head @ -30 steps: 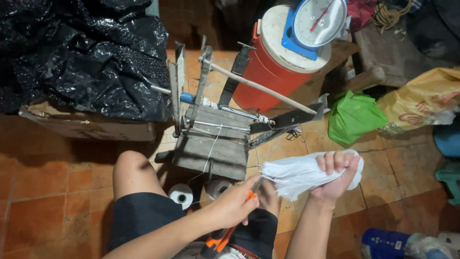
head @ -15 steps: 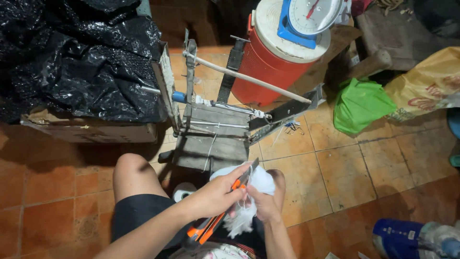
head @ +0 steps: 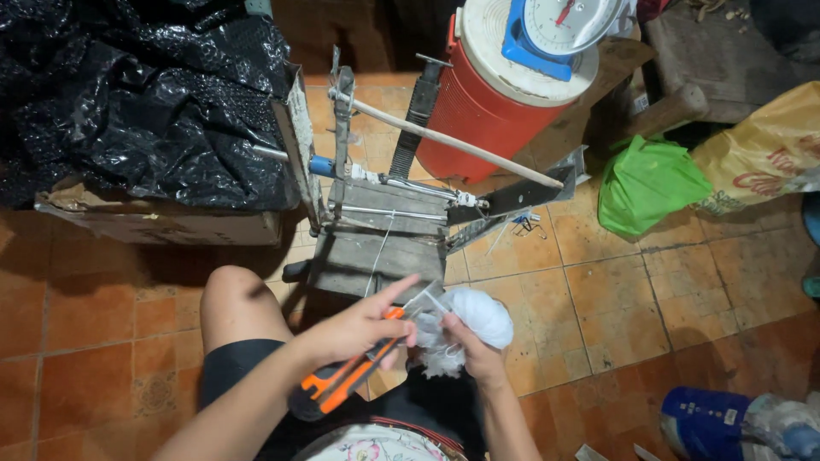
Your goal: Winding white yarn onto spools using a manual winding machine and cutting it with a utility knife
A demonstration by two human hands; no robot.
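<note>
Holding a white bundle of crumpled plastic [head: 474, 329] low in the centre of the head view, your right hand [head: 474, 354] is closed around its lower part, fingers wrapped into the material. Your left hand [head: 359, 329] sits at 9 o'clock from the bundle, clamped on an orange-and-black utility knife [head: 342, 380]; the index finger lies stretched along the top of the tool. The knife's metal front end [head: 424, 300] touches the bundle's upper left edge. Whether it has entered the material cannot be told.

Both hands hover above your lap: black shorts [head: 235, 367] and a bare knee [head: 235, 299] at 9 o'clock from the left hand.

At 12 o'clock from the bundle, just beyond it, stands a weathered wooden frame [head: 380, 239] with metal rods and white string across it. A long pale stick [head: 453, 145] runs over it, rising toward 10 o'clock.

Farther out at 12 o'clock stands a red drum cooler [head: 474, 119] with a cream lid, carrying a blue dial scale [head: 555, 30]. At 10 o'clock, well apart, black plastic sheeting [head: 137, 94] is heaped on a worn cardboard box [head: 162, 226].

At 2 o'clock a green bag [head: 649, 183] lies on the orange tiled floor [head: 598, 299], with a yellow sack [head: 760, 149] just beside it. At 4 o'clock, near the frame edge, sits a blue container [head: 705, 423].
</note>
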